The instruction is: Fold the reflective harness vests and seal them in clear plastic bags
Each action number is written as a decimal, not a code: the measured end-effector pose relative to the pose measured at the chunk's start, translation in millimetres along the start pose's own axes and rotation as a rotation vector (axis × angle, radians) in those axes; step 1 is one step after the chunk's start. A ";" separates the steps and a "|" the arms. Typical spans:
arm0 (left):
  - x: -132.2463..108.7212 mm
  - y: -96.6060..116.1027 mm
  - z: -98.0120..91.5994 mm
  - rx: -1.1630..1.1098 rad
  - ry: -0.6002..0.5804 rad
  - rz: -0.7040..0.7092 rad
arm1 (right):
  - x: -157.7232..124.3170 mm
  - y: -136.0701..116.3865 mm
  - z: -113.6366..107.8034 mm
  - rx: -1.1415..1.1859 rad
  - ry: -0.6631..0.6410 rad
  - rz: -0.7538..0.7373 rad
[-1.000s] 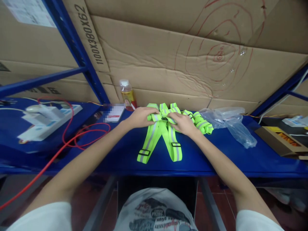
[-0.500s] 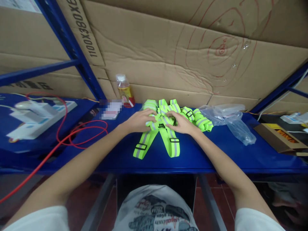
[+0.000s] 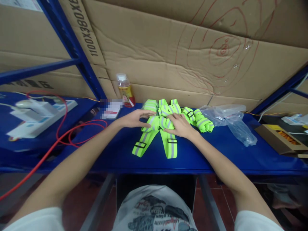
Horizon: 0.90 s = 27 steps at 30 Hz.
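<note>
A neon yellow-green reflective strap vest (image 3: pixel 156 123) with grey stripes is gathered into a bundle on the blue table. Two of its strap ends, each with a black buckle, trail toward me. At the bundle's left end my left hand (image 3: pixel 137 118) has its fingers stretched out and the thumb apart. My right hand (image 3: pixel 181 125) is curled over the right end, fingers on top and thumb on the near side. Behind lie more folded reflective straps (image 3: pixel 150 105), and to the right is another rolled reflective strap bundle (image 3: pixel 204 122).
A bottle with a yellow-red label (image 3: pixel 126 91) stands by the cardboard wall (image 3: pixel 149 48). Clear plastic bags (image 3: pixel 231 117) and an open cardboard box (image 3: pixel 280 138) are at right. A red cable (image 3: pixel 54 149) and white power strip (image 3: pixel 43 118) lie left.
The straps between my hands are drawn into a tighter bundle. My left fingers have straightened, and my right hand has closed down over the right end. The trailing ends shifted slightly.
</note>
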State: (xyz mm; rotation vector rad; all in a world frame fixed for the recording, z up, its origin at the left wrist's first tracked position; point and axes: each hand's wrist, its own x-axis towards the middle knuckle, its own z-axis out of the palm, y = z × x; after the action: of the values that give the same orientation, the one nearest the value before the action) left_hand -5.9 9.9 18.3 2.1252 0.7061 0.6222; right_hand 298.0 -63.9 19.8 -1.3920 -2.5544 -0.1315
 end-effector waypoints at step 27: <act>-24.6 24.4 23.6 0.129 -0.124 0.070 | -27.8 -0.1 10.9 0.181 0.141 -0.363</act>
State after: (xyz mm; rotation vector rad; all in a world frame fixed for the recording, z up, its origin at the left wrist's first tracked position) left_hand -2.0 -31.8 19.9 2.2941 0.6195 0.4880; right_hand 310.7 -84.7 2.5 -0.8176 -2.5980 -0.0542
